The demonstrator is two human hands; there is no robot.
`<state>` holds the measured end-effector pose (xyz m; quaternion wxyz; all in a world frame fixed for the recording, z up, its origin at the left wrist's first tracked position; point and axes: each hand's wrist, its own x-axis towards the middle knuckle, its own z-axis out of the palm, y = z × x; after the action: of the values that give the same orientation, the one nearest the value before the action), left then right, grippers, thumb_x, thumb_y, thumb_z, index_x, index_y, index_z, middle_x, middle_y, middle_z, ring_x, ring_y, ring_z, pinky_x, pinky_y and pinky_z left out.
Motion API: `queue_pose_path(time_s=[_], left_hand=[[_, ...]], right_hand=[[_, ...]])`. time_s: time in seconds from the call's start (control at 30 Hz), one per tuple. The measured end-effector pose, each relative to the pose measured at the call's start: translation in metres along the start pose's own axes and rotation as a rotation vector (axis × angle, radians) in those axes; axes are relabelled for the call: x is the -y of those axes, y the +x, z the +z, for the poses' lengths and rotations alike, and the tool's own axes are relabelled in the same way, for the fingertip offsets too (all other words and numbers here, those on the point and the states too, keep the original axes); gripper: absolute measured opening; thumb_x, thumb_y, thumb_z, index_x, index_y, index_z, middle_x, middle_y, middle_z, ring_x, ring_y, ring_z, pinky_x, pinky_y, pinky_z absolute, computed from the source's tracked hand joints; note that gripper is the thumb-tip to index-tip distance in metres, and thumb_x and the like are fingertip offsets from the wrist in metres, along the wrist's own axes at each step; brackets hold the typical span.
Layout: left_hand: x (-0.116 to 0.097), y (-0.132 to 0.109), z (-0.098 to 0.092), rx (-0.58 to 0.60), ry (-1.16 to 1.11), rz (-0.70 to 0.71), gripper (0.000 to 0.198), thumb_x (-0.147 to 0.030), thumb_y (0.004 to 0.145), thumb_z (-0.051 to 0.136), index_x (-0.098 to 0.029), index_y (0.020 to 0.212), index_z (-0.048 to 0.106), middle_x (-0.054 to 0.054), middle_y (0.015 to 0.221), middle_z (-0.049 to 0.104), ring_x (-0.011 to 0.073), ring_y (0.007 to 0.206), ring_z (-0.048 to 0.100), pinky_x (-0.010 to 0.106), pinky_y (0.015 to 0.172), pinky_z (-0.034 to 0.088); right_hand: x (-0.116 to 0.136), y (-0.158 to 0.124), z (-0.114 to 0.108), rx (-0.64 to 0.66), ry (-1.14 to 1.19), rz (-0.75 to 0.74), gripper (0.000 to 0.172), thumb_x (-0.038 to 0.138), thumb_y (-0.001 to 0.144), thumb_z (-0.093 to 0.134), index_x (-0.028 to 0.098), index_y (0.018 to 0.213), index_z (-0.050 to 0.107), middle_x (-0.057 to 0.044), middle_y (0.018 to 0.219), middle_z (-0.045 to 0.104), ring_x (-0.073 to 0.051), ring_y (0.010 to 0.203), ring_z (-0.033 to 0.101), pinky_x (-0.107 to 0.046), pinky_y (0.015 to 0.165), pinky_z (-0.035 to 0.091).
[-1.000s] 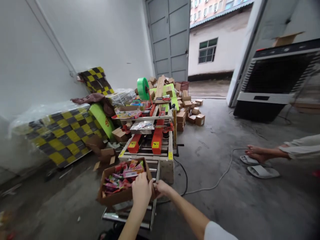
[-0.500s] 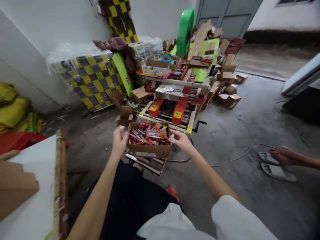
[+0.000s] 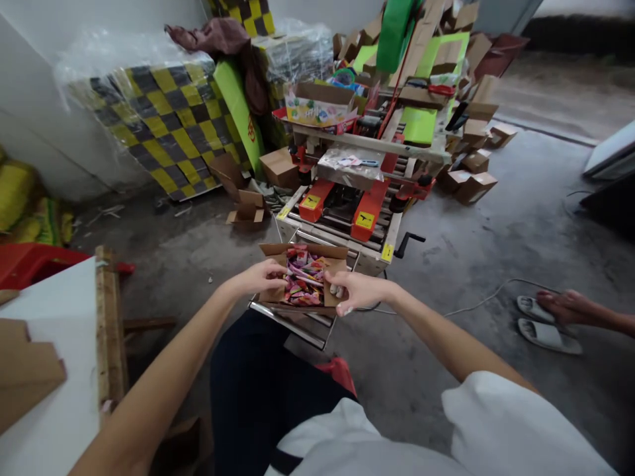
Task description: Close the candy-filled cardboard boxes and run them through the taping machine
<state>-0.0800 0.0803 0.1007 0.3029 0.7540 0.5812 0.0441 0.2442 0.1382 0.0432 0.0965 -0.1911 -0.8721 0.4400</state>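
A cardboard box (image 3: 270, 249) packed with small, colourful wrapped packets (image 3: 302, 281) sits on the roller section in front of me. Its two short end flaps lie folded inward over the packets, and its long flaps stand out at front and back. My left hand (image 3: 265, 277) rests over the left end flap, fingers stretched toward the packets and thumb apart. On the other side, my right hand (image 3: 354, 291) presses the right end flap with fingers bent and spread, gripping nothing. The rollers (image 3: 290, 324) show below the box.
Beyond the box stands a carton-sealing machine (image 3: 342, 205) with a crank handle (image 3: 409, 244) and a green tape roll (image 3: 394, 36). Cardboard boxes (image 3: 476, 188) are piled at right. A white-topped table (image 3: 54, 317) is at left. Another person's foot and sandals (image 3: 548, 334) are at right.
Both hands have moved inward from the box's sides onto its end flaps, which are now folded in over the packets. The view has tilted downward.
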Motion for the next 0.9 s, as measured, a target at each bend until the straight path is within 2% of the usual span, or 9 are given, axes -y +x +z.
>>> queue_pose_path(time_s=[0.13, 0.2, 0.3, 0.4, 0.5, 0.57, 0.7, 0.8, 0.9], left_hand=[[-0.007, 0.017, 0.005, 0.041, 0.125, -0.03, 0.037, -0.037, 0.074, 0.069, -0.021, 0.106, 0.074, 0.005, 0.098, 0.068, 0.0225, 0.092, 0.063, 0.03, 0.085, 0.049], [-0.015, 0.022, 0.008, 0.069, 0.172, -0.092, 0.031, -0.031, 0.067, 0.071, -0.022, 0.097, 0.072, 0.003, 0.09, 0.07, 0.0232, 0.085, 0.064, 0.029, 0.074, 0.048], [-0.027, 0.026, 0.012, 0.08, 0.29, -0.188, 0.032, -0.029, 0.06, 0.074, -0.024, 0.092, 0.07, 0.003, 0.083, 0.071, 0.027, 0.08, 0.065, 0.031, 0.066, 0.044], [-0.032, 0.026, 0.015, 0.035, 0.349, -0.208, 0.036, -0.027, 0.06, 0.074, -0.025, 0.096, 0.07, 0.006, 0.092, 0.074, 0.0303, 0.089, 0.068, 0.031, 0.068, 0.044], [-0.029, 0.022, 0.015, 0.03, 0.292, -0.145, 0.031, -0.028, 0.066, 0.07, -0.023, 0.097, 0.069, 0.006, 0.096, 0.074, 0.0288, 0.092, 0.068, 0.031, 0.073, 0.046], [-0.025, 0.015, 0.013, 0.027, 0.241, -0.061, 0.031, -0.031, 0.072, 0.067, -0.021, 0.1, 0.069, 0.008, 0.099, 0.073, 0.0279, 0.092, 0.067, 0.032, 0.078, 0.049], [-0.015, -0.01, 0.004, 0.034, 0.102, 0.015, 0.07, -0.058, 0.068, 0.077, -0.02, 0.126, 0.066, 0.012, 0.114, 0.07, 0.0309, 0.106, 0.066, 0.036, 0.091, 0.052], [-0.01, -0.024, 0.001, 0.016, 0.01, 0.047, 0.087, -0.066, 0.058, 0.083, -0.021, 0.13, 0.065, 0.013, 0.122, 0.069, 0.0314, 0.112, 0.065, 0.038, 0.096, 0.053], [-0.007, -0.019, 0.006, -0.04, -0.12, -0.01, 0.065, -0.064, 0.072, 0.071, -0.02, 0.119, 0.07, 0.01, 0.114, 0.073, 0.028, 0.104, 0.068, 0.035, 0.09, 0.054]], right_hand=[[-0.005, 0.0, 0.003, 0.002, 0.215, 0.08, 0.097, 0.057, 0.071, 0.084, 0.008, 0.148, 0.053, -0.01, 0.098, 0.072, -0.019, 0.08, 0.065, -0.027, 0.071, 0.051], [-0.009, 0.0, 0.004, -0.064, 0.408, 0.149, 0.085, 0.06, 0.079, 0.075, 0.008, 0.143, 0.057, -0.008, 0.09, 0.07, -0.017, 0.075, 0.063, -0.027, 0.069, 0.051], [-0.009, -0.001, -0.001, -0.189, 0.572, 0.133, 0.086, 0.061, 0.083, 0.071, 0.013, 0.15, 0.047, -0.007, 0.096, 0.067, -0.016, 0.077, 0.063, -0.028, 0.071, 0.052], [0.0, -0.001, -0.007, -0.163, 0.345, -0.01, 0.087, 0.06, 0.085, 0.073, 0.025, 0.157, 0.041, -0.008, 0.113, 0.062, -0.018, 0.092, 0.062, -0.031, 0.082, 0.054], [0.01, 0.003, 0.0, -0.055, -0.024, -0.103, 0.077, 0.066, 0.084, 0.073, 0.028, 0.148, 0.056, -0.011, 0.121, 0.056, -0.025, 0.108, 0.057, -0.041, 0.099, 0.05], [0.014, 0.007, 0.008, 0.002, -0.205, -0.102, 0.081, 0.073, 0.077, 0.075, 0.028, 0.144, 0.061, -0.013, 0.124, 0.053, -0.029, 0.113, 0.052, -0.047, 0.104, 0.046], [0.015, 0.012, 0.014, 0.085, -0.34, -0.088, 0.094, 0.081, 0.068, 0.077, 0.03, 0.145, 0.06, -0.014, 0.126, 0.055, -0.031, 0.108, 0.051, -0.046, 0.1, 0.047], [0.012, 0.019, 0.007, 0.083, -0.312, -0.092, 0.066, 0.071, 0.081, 0.073, 0.032, 0.134, 0.07, -0.012, 0.122, 0.061, -0.027, 0.104, 0.055, -0.04, 0.096, 0.048], [0.004, 0.031, 0.0, 0.036, -0.216, -0.065, 0.037, 0.052, 0.091, 0.07, 0.025, 0.114, 0.08, -0.008, 0.107, 0.07, -0.022, 0.096, 0.061, -0.031, 0.087, 0.048]])
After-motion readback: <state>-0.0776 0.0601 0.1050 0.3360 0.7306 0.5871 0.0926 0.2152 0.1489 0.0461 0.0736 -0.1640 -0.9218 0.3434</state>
